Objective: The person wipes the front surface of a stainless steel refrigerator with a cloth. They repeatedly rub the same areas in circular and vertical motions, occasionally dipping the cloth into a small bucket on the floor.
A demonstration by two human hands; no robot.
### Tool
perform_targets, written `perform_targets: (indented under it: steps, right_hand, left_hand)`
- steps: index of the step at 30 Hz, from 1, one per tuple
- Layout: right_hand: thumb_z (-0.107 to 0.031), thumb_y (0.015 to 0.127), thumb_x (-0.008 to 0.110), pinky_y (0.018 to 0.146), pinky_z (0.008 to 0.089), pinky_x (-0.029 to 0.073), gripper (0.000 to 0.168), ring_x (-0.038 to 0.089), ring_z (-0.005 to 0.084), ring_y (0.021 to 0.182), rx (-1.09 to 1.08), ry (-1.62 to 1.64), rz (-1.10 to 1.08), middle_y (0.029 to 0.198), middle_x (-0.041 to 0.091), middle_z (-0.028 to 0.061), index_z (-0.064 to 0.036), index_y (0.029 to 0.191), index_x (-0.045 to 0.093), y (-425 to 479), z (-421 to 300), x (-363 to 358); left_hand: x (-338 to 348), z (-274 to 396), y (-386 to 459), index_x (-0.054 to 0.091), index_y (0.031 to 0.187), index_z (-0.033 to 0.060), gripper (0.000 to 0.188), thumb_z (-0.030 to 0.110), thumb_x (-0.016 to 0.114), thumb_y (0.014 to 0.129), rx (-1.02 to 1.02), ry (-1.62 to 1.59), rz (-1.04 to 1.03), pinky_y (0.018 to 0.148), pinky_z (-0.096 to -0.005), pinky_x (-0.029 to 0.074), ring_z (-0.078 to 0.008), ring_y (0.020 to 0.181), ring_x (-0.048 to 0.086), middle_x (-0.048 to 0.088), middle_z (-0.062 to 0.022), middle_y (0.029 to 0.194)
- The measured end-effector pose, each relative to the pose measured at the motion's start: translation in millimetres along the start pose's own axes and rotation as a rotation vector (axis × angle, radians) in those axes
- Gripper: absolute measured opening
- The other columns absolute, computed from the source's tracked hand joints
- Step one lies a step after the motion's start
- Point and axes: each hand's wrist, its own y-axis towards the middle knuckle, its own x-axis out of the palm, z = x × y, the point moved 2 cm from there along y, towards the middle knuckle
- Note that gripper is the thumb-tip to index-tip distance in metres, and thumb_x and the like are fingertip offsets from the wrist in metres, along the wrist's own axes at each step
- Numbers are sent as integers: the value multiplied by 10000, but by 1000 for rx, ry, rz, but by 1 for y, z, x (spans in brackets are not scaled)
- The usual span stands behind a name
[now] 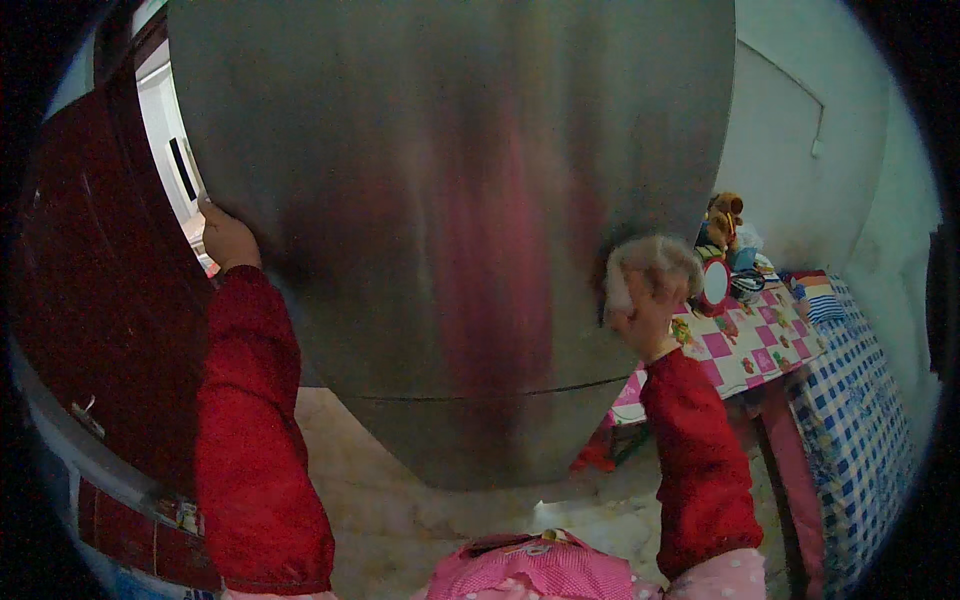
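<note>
A tall grey metallic panel [360, 225], which looks like a refrigerator front, fills the middle of the view. It shows blurred pink and red reflections and has a dark seam low down. On its left edge, my left hand [231, 238] holds on, with the fingers partly hidden behind the edge. My right hand [643, 304] is at the panel's right side, blurred, with a crumpled whitish cloth [664, 262] in it. Whether the cloth touches the panel is hard to tell. Both arms wear red sleeves.
At right, a table with a pink checked cover [757, 341] bears a red-framed mirror [715, 283] and a brown plush toy [724, 217]. Beside it stands something covered in blue checked fabric [855, 405]. A dark red door [112, 300] is at left. Pale floor [360, 465] shows below.
</note>
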Motion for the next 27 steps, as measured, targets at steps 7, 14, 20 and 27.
perform_targets:
  steps: [7, 14, 20, 27]
  right_hand:
    - [-360, 589, 721, 857, 469, 305, 605, 377, 301, 1015, -239, 15, -386, 965, 410, 31, -338, 1172, 558, -123, -6, 12]
    - [-230, 647, 629, 911, 465, 277, 534, 351, 338, 1068, 102, 74, -11, 1128, 381, 148, -157, 1172, 563, 3, 14, -12]
    - [-254, 641, 629, 894, 432, 279, 558, 364, 288, 1059, 87, 102, 187, 1107, 414, 115, -152, 1187, 569, 87, -56, -2]
    - [-255, 618, 653, 834, 411, 324, 571, 419, 229, 1010, -278, 332, -28, 1069, 454, -11, -237, 1182, 568, 76, -186, 27]
  left_hand:
    - [8, -1, 5, 605, 1032, -68, 707, 503, 198, 941, -49, -23, 15, 817, -397, 436, -387, 955, 577, 625, -239, 1001]
    - [12, -11, 9, 618, 1004, -54, 672, 480, 215, 944, 78, 70, -12, 812, -420, 428, -435, 937, 557, 620, -267, 946]
    - [9, -6, 5, 610, 1029, -38, 673, 495, 209, 939, 47, -1, -36, 805, -443, 428, -433, 941, 557, 618, -259, 956]
    - [8, -13, 7, 613, 1009, -35, 669, 479, 190, 944, 57, 25, -23, 807, -454, 424, -458, 931, 546, 614, -268, 953]
